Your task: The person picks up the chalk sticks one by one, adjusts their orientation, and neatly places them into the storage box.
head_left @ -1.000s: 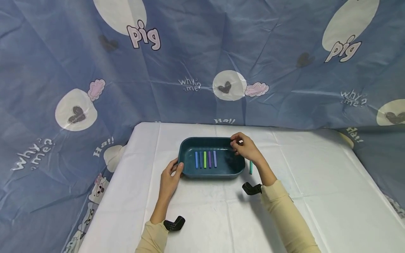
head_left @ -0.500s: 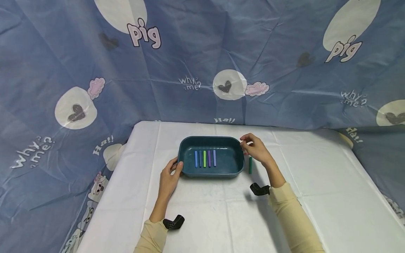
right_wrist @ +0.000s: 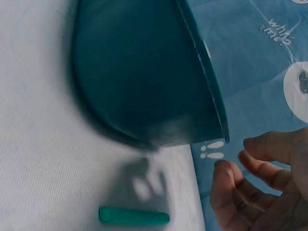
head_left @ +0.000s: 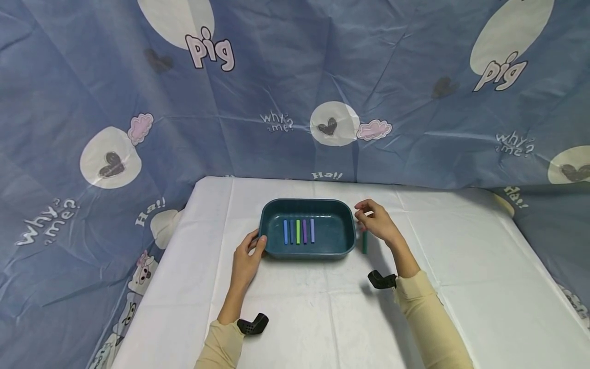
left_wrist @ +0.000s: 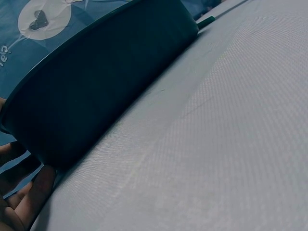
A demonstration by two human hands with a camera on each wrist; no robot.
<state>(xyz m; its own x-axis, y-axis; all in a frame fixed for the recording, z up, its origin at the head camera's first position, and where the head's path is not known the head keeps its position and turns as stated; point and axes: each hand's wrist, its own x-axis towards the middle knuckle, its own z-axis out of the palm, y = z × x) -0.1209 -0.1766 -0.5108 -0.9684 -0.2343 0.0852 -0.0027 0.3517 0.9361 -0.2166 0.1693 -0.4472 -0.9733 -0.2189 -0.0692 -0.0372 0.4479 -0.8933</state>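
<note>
A dark teal oblong tray (head_left: 332, 241) stands on the white cloth. Several coloured chalk sticks (head_left: 298, 232), in blues, lime green and purples, lie side by side inside it. My left hand (head_left: 246, 259) holds the tray's left end, thumb at the near corner and the other fingers around the side. Just off the tray's right end hovers my right hand (head_left: 378, 221), fingers loosely bent with nothing between them. Below it on the cloth lies a green chalk stick (right_wrist: 134, 216), partly covered by the hand in the head view.
White cloth covers the table (head_left: 295, 318). A blue printed curtain (head_left: 286, 77) hangs behind it and along its sides. Black wrist cameras (head_left: 382, 280) sit at both cuffs.
My right hand has drawn back from over the tray's right part to beyond its right end, above the green chalk. The left hand has stayed on the tray.
</note>
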